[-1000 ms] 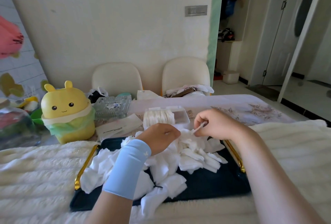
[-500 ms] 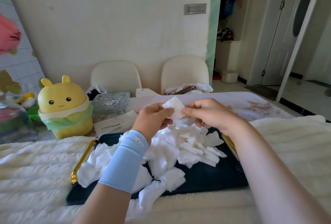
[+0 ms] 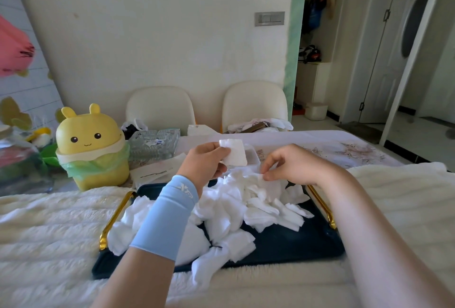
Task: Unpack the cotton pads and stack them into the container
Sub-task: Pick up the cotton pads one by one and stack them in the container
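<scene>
Nearest, a cream fluffy fabric cover point(image 3: 49, 221) drapes the table's near edge. On it sits a dark navy rectangular tray with gold handles point(image 3: 295, 243). Across the tray's left and middle spreads a loose heap of white square cotton pads point(image 3: 234, 206), some spilling over its near edge. A forearm in a pale blue sleeve point(image 3: 167, 219) crosses the heap. Its left hand point(image 3: 204, 162) is raised above the tray's far edge, fingers and thumb curled round a small stack point(image 3: 234, 152) of pads. Just beside it and lower, the right hand point(image 3: 293, 164) pinches a single pad point(image 3: 258, 177) at the heap's far side between thumb and forefinger. Behind the small stack, a translucent plastic container point(image 3: 252, 155) shows only partly, on the table past the tray. The pads look very light, soft and floppy, and likely to cling together; a gentle pinch at an edge or corner should lift one. Farther left stands a yellow rabbit-eared bin point(image 3: 91, 145), and two cream chairs point(image 3: 160, 108) stand at the table's far side.
</scene>
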Demonstrator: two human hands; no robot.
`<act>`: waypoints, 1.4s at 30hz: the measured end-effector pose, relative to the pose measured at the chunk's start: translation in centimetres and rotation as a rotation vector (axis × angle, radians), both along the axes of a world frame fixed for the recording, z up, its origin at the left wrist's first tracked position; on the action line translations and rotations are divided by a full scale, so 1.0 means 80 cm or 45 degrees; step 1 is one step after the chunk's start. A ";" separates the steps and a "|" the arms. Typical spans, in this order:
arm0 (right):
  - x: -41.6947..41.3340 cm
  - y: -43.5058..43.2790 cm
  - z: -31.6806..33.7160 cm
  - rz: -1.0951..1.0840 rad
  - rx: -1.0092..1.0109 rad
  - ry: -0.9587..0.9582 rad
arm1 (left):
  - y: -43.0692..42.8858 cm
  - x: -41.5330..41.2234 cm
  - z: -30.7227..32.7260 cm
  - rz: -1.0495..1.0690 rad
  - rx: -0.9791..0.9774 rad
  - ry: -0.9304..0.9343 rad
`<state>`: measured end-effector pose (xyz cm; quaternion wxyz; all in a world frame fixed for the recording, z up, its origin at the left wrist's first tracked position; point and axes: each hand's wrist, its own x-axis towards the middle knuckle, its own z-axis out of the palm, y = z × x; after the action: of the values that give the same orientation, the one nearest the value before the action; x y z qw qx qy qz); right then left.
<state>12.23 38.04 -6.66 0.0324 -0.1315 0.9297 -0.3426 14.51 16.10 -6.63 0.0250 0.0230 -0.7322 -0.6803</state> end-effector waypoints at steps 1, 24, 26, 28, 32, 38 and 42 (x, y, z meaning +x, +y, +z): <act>0.000 0.002 0.002 -0.003 -0.044 0.000 | -0.001 0.000 0.000 0.009 -0.015 0.004; 0.027 -0.082 0.002 0.059 -0.018 0.363 | -0.055 0.016 0.006 0.259 -0.008 0.044; 0.034 -0.080 0.011 0.117 0.002 0.357 | -0.051 0.023 0.000 0.217 -0.131 0.055; 0.040 -0.082 0.016 0.161 0.131 0.330 | -0.048 0.028 -0.005 0.213 -0.193 0.063; 0.048 -0.098 0.008 0.230 0.468 0.276 | -0.046 0.032 -0.006 0.255 -0.218 0.078; 0.045 -0.101 0.002 0.231 0.534 0.253 | -0.049 0.032 -0.006 0.264 -0.243 0.119; 0.042 -0.100 0.000 0.244 0.480 0.303 | -0.052 0.033 -0.005 0.271 -0.240 0.120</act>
<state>15.55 30.07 -6.62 -0.0211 -0.2501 0.9577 -0.1406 17.17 11.93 -7.06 0.1334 0.0663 -0.7842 -0.6024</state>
